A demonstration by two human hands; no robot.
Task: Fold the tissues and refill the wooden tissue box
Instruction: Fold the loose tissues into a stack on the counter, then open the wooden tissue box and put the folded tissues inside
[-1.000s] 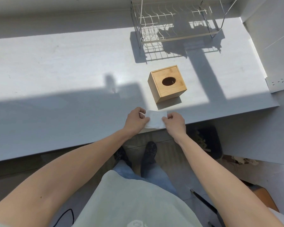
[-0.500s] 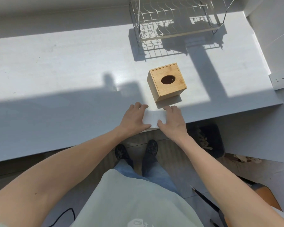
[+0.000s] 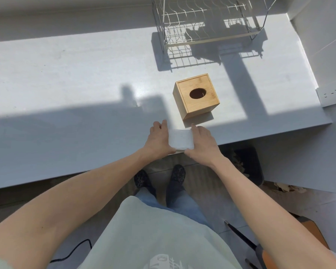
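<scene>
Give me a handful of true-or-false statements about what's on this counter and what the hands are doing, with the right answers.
1. The folded tissues lie at the near edge of the counter, between the two hands. True.
2. The wooden tissue box has tissue sticking out of its oval hole. False: the hole looks dark, with no tissue showing.
3. The left hand and the right hand both rest flat against the tissues. True.
4. The wire dish rack is full of plates. False: no plates are in it.
5. The tissue box sits closer to the person than the tissues. False: it stands beyond them.
</scene>
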